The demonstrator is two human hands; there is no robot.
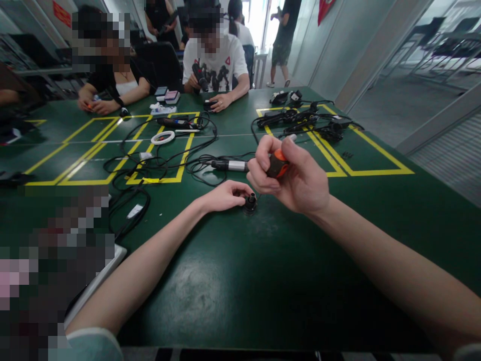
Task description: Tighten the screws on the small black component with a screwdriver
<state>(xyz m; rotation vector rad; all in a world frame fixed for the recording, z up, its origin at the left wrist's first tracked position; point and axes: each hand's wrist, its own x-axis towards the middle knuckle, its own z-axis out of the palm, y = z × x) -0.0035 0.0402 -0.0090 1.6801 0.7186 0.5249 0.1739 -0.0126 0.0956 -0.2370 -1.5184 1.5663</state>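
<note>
My left hand [229,194] rests on the green table, its fingers closed around the side of a small black round part [250,204]. That part stands upright, with a narrow tube-like top and a wider base. Raised above and to the right of it is my right hand [295,175], wrapped round the orange-and-black handle of a screwdriver [278,163]. Most of its shaft is hidden behind my fingers. Just behind my hands lies a black-and-silver electric screwdriver [230,165] with a cable.
Tangled black cables [131,200] spread at the left, by a white tape roll [163,137]. More cables and adapters [300,118] lie at the back right inside yellow tape lines. Two people sit across the table; one holds a dark power tool [200,76]. A white-edged object [112,260] is at near left.
</note>
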